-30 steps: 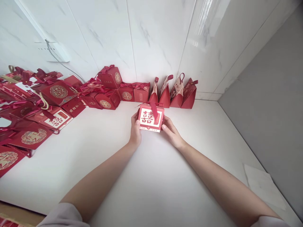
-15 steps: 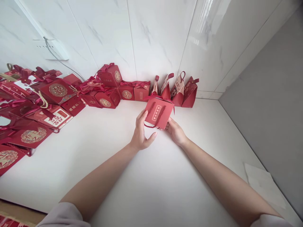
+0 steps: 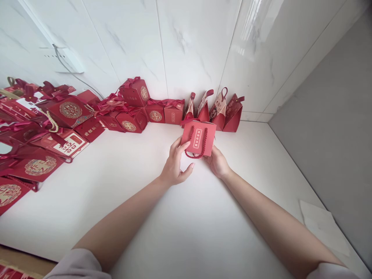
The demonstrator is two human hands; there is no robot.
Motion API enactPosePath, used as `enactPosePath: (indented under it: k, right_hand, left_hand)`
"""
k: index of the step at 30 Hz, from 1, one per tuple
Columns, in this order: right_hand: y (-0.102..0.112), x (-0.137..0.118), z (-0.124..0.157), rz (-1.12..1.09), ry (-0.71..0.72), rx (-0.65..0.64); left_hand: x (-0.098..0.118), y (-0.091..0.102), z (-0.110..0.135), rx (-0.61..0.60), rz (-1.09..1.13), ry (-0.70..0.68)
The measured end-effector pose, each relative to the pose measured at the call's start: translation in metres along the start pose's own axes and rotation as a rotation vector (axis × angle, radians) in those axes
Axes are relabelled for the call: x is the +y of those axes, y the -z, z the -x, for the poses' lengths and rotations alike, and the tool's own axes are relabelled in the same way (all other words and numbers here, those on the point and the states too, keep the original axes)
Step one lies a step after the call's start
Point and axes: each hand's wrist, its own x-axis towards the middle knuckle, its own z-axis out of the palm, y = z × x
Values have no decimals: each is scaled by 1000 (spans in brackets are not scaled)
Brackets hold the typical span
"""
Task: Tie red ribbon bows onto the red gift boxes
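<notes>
Red gift box (image 3: 199,136) hangs in the air just in front of the row of 4 pouches (image 3: 221,112), level with the row's left end and clear of the desk (image 3: 186,224). Its plain red face with a narrow upright label is turned to the camera, and a dark red cord handle (image 3: 194,155) loops down over that face.

The right hand (image 3: 217,164), in front of the row, carries the box from below at its right corner. Its grip is closed on the box, though the fingers are hidden behind it. The left hand (image 3: 174,167), in front of the row and to the left, has a loose, open grip: 2 fingertips rest on the box's left edge, while the thumb points away underneath and touches nothing.

1 second ago the box sat lower between both hands, each clasping a side, with its white face and large red character showing. Half a second ago it was tilted, the red face coming round, and the left hand had already let go. Now that face is square to the camera and the box is higher, closer to the row.

Small red boxes (image 3: 165,112) stand just left of the row, against the wall (image 3: 188,46). A pile of larger boxes (image 3: 43,139) lies well to the row's left. A sheet of paper (image 3: 322,226) lies well to its right, nearer the camera.
</notes>
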Motion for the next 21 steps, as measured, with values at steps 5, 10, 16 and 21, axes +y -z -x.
enactPosePath:
  k: [5,10,16,21]
  right_hand:
    - [-1,1,1,71,138,145]
    - [-8,-4,14,259,328,168]
    - [-13,-4,21,613,452,214]
    - [-6,5,12,489,276,32]
  left_hand:
    - [-1,-1,-1,6,120,114]
    - [-12,-5,-2,74,401,369]
    - [-22,-3,-11,232,597,722]
    - [-25,1,-14,249,591,756]
